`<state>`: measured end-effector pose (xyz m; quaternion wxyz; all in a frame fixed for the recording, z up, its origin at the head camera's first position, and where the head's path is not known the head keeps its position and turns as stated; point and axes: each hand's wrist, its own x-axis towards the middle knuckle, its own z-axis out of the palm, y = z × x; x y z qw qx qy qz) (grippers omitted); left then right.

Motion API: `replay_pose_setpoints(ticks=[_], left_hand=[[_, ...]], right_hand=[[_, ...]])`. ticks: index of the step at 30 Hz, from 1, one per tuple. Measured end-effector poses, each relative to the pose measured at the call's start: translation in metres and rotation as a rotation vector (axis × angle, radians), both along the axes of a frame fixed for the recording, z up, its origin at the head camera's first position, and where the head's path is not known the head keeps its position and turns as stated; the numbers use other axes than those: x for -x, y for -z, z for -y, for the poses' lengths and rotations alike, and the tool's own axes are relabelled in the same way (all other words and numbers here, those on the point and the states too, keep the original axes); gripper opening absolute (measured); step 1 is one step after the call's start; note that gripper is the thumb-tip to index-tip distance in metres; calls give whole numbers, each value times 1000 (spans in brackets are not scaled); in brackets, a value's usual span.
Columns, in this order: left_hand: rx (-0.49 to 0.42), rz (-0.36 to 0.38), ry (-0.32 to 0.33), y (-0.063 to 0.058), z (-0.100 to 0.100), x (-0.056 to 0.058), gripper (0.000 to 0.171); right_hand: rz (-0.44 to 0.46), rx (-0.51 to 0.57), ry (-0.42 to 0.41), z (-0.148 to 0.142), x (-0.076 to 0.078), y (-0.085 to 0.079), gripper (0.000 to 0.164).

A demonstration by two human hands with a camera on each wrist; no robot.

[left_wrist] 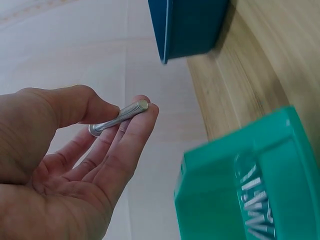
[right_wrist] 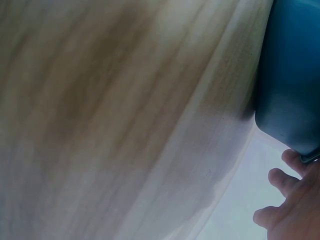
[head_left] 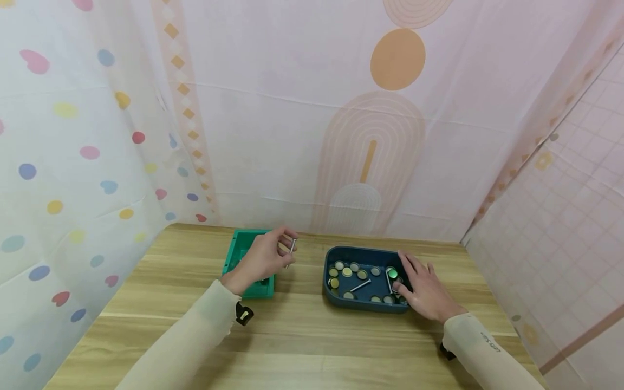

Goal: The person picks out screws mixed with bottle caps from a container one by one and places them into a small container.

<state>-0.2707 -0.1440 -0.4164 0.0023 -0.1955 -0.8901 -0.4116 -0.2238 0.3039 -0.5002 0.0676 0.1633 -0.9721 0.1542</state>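
Thumb and fingers of my left hand [head_left: 264, 257] pinch a silvery bolt [left_wrist: 122, 116] by its shank. In the left wrist view its threaded end points up to the right, clear of the fingers. Under that hand stands a green bin [left_wrist: 295, 165], with several bolts [left_wrist: 256, 200] lying inside. My right hand [head_left: 430, 288] rests on the right edge of a dark blue tray [head_left: 363, 307], fingers extended along the rim and thumb reaching over it. The tray holds several round caps [head_left: 347, 272], two bolts [head_left: 361, 285] and a shiny green cap [head_left: 392, 274].
Both containers stand on a wood-grain table [head_left: 312, 341], with a gap of bare tabletop between them. A patterned curtain [head_left: 273, 135] hangs along the table's back edge, and others close off the left and right sides.
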Motion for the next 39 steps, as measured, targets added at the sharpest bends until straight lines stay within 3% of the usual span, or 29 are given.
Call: replay_pose_setpoints(ticks=[12,20,31,39], left_hand=[[64,-50,-91,5,36,13,41],[104,-11,-121,6,55,20,47],[243,74,-136,17,57,23,48],[315,47,-120,25,54,22,44]], right_hand=[[0,-1,1,-1,2,4,84],[7,-8,5,-2,5,2,84],[16,0,5,-2,6,1,84],[12,-11,-1,-3,5,4,84]])
